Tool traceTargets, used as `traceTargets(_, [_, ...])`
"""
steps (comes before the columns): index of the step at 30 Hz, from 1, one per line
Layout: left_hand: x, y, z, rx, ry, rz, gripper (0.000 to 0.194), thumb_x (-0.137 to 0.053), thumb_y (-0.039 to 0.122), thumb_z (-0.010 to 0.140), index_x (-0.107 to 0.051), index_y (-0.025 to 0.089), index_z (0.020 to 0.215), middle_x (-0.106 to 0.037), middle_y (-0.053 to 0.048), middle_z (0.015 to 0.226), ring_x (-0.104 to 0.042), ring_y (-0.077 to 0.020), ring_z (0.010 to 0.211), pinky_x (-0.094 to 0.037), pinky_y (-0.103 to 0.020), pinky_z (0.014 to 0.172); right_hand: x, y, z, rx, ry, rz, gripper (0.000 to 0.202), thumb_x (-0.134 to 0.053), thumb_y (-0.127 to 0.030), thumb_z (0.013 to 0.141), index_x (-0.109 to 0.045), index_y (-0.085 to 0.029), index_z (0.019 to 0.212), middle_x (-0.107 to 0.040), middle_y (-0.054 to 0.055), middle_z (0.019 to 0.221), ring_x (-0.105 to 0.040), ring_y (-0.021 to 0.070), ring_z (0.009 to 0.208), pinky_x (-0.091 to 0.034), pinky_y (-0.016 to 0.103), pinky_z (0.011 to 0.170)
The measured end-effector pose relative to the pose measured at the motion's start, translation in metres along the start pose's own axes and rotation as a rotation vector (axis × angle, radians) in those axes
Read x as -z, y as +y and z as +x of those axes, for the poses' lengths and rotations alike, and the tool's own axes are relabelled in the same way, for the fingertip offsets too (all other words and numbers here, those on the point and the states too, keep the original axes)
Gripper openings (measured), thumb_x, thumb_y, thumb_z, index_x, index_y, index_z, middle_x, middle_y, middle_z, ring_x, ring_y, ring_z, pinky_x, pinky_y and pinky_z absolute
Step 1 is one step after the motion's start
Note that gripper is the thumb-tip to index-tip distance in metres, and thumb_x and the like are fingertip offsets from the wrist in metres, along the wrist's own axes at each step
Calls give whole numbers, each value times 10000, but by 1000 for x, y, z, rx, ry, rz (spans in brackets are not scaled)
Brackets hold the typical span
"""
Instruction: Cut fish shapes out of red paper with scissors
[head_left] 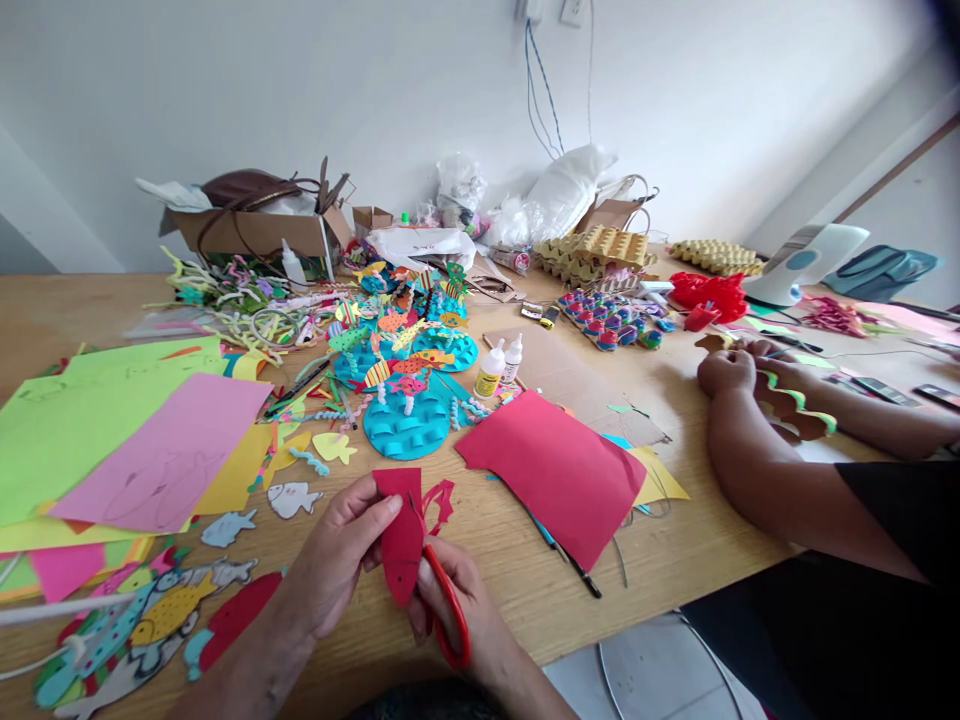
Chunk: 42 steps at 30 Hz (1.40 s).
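Observation:
Pinched in my left hand (346, 555) is a small piece of red paper (400, 545), narrowing to a point at its lower end. My right hand (461, 590) is closed round the orange-red handles of a pair of scissors (456, 625). The blades lie along the right edge of the red piece, where a thin curling red offcut (441, 500) hangs. To the right, a large red sheet (551, 470) lies on the table. White and light-blue paper fish (294, 498) rest just left of my left hand.
Blue discs carrying paper fish (407, 425) stand ahead, beside two glue bottles (490, 370). Coloured sheets (161, 460) and fish cut-outs (176, 610) cover the left. A co-worker's hands (731, 375) hold a piece of egg carton (795, 410) at right. Egg trays (596, 255) sit behind.

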<state>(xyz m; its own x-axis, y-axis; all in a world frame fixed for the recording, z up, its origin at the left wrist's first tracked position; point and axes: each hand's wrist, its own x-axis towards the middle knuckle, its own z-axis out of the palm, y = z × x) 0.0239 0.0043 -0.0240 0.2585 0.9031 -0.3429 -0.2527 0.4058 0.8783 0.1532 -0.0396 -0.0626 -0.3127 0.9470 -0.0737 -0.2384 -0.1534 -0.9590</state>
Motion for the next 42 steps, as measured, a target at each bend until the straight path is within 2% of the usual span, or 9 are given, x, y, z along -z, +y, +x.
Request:
traceTargets(4, [0, -5, 2, -13, 18, 45, 180, -686, 339, 686, -633, 174, 735, -529, 70, 515, -364, -67, 447, -284, -176, 438, -1, 0, 0, -27, 35, 17, 528, -466, -683, 762, -493, -172, 632, -433, -50, 428, -353, 78, 387, -269, 197, 416])
traceTargets(7, [1, -3, 1, -8, -21, 96, 205, -674, 349, 693, -576, 174, 650, -467, 84, 473, -325, -66, 442, -252, -179, 429, -1, 5, 1, -42, 44, 54, 499, -493, -641, 774, -508, -166, 622, -435, -47, 423, -352, 76, 379, -262, 198, 409])
traceTargets(15, [8, 1, -1, -41, -13, 283, 245, -597, 395, 723, -518, 185, 625, -431, 83, 465, -332, -77, 437, -231, -194, 410, -1, 2, 1, -80, 26, 54, 518, -504, -661, 750, -489, -168, 590, -428, -49, 407, -348, 74, 372, -250, 199, 407])
traceTargets(20, [3, 3, -1, -65, 2, 341, 261, -584, 395, 708, -480, 199, 570, -396, 90, 434, -305, -77, 414, -228, -204, 401, 1, 3, 1, -85, 16, 50, 549, -509, -697, 721, -497, -164, 589, -436, -47, 419, -360, 73, 381, -263, 201, 415])
traceTargets(28, [-5, 8, -2, -55, 9, 342, 282, -594, 410, 684, -465, 205, 539, -401, 83, 421, -296, -81, 406, -216, -210, 395, 2, 6, 1, -77, 20, 96, 531, -525, -693, 704, -501, -171, 609, -435, -54, 413, -349, 73, 357, -242, 197, 384])
traceTargets(35, [-6, 2, -2, -80, -7, 313, 250, -586, 399, 708, -474, 205, 597, -392, 91, 425, -288, -83, 413, -218, -214, 407, 2, 11, 1, -48, 50, 108, 508, -540, -675, 712, -496, -184, 590, -408, -60, 388, -316, 70, 332, -229, 208, 371])
traceTargets(42, [-5, 1, 0, -92, -17, 323, 303, -578, 392, 719, -410, 218, 538, -361, 93, 420, -260, -83, 414, -208, -221, 411, 1, 7, 2, -62, 26, 99, 549, -514, -714, 696, -505, -169, 629, -417, -63, 415, -335, 69, 361, -252, 197, 387])
